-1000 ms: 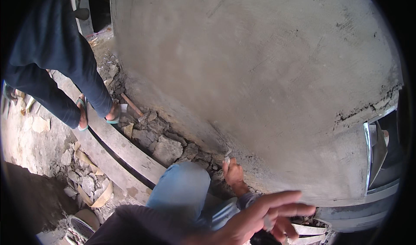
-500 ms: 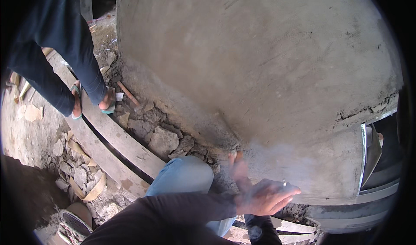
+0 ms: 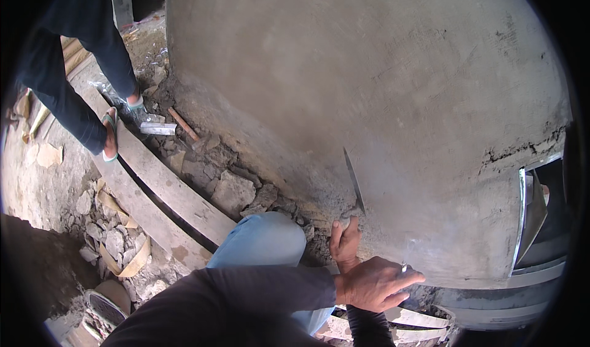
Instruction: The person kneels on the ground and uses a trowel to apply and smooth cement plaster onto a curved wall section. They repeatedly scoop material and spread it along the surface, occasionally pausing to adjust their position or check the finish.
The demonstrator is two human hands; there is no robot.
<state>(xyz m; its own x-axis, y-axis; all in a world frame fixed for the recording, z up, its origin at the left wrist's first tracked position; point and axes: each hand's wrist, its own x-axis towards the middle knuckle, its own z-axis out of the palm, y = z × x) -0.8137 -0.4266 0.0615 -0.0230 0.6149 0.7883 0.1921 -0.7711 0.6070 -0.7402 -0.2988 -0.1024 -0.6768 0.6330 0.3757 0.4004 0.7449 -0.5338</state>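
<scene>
My right hand (image 3: 346,244) is wrapped round the grip of a trowel (image 3: 353,180). The trowel's thin blade is nearly edge-on and lies against the grey plastered wall (image 3: 424,101). From the lower left my left forearm crosses over the right wrist, and my left hand (image 3: 376,284) rests there. A small lit cigarette (image 3: 404,266) sticks up between the left fingers, which are partly bent and pointing right. The blade's far face is hidden. My bent knee in blue jeans (image 3: 261,239) is beside the hands.
A person in dark trousers and sandals (image 3: 109,129) stands on long planks (image 3: 166,202) at left. Broken rubble (image 3: 233,193) and a hammer with a wooden handle (image 3: 182,123) lie along the wall's foot. A metal-edged opening (image 3: 519,215) cuts the wall at right.
The trowel has swung more upright and shifted slightly right, my right hand with it. Smoke near my left hand has thinned. The other person's feet have moved; a silvery strip now shows beside them.
</scene>
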